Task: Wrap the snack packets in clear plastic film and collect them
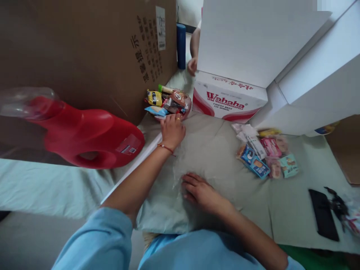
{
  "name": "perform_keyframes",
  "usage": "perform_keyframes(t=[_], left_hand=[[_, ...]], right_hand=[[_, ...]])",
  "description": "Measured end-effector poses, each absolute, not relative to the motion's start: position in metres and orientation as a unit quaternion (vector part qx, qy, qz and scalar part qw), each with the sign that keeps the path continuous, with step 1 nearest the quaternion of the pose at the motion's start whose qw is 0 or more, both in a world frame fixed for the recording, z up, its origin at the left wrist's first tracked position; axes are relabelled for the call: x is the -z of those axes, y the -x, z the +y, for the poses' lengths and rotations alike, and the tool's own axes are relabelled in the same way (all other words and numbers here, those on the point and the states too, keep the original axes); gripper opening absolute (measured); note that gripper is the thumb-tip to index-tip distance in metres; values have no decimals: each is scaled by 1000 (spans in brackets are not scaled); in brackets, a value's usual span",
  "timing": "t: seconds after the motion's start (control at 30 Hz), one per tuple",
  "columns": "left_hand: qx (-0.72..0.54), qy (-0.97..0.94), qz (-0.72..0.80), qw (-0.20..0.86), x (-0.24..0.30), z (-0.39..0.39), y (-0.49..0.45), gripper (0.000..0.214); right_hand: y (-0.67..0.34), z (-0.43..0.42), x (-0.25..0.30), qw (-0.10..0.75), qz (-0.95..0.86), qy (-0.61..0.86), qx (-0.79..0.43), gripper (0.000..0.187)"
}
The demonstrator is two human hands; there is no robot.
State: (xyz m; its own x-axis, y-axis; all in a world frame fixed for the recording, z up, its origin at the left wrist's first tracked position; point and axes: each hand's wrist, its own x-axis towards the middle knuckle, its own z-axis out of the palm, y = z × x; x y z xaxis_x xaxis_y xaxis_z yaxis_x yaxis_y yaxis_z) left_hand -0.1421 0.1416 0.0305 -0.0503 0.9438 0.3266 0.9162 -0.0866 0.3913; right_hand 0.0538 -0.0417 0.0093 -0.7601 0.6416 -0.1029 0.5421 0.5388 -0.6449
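Observation:
My left hand (pixel 172 131) reaches forward to a clear bowl (pixel 188 107) heaped with wrapped snacks (pixel 165 101). Its fingers curl at the bowl's near edge, and what they pinch is hidden. My right hand (pixel 200 191) lies flat, fingers spread, on a clear plastic bag (pixel 182 165) spread over the pale green cloth (pixel 213 146). A red string bracelet circles my left wrist.
A red detergent jug (pixel 92 138) lies at left before a big brown carton (pixel 84 52). A Wahaha box (pixel 229 101) and white boxes (pixel 309 75) stand behind. Loose snack packets (pixel 264 155) lie at right, a black phone (pixel 323 213) nearer. Another person's hand (pixel 192 65) shows at the back.

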Motion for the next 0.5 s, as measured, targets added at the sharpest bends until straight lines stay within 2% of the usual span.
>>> perform_keyframes(t=[0.1,0.23,0.5], left_hand=[[-240,-689,684,25,-22,162,139,34],[-288,-690,663,36,-13,152,145,17],[-315,-782,536,34,-20,61,139,17]], right_hand=[[-60,-50,-6,72,-869,356,-336,46],[-72,-68,0,75,-863,375,-330,54],[-116,-112,12,86,-847,406,-334,57]])
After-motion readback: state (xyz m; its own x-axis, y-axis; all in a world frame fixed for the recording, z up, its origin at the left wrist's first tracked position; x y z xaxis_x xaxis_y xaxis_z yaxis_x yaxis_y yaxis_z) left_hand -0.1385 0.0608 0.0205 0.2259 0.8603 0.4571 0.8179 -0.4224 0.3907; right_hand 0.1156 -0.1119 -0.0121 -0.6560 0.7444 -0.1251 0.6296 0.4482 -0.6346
